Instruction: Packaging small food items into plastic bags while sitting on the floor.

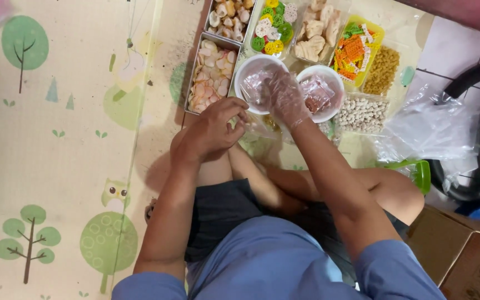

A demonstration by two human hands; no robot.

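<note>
I sit cross-legged on a patterned play mat (68, 139). My left hand (213, 132) is bare and pinches the edge of a small clear plastic bag (254, 126) just in front of my knees. My right hand (285, 99) wears a thin clear plastic glove and hovers over the bag, between two white bowls. The left white bowl (246, 69) and the right white bowl (333, 83) each hold clear packets with pinkish contents. What the gloved fingers hold is hidden.
Beyond the bowls stand metal trays of pale and pink crackers (211, 78), colourful shaped crackers (272, 29), a yellow tray of orange pieces (356, 47), macaroni (383, 69) and white beans (361, 114). A crumpled clear bag (431, 128) lies right; cardboard boxes (462, 255) at lower right.
</note>
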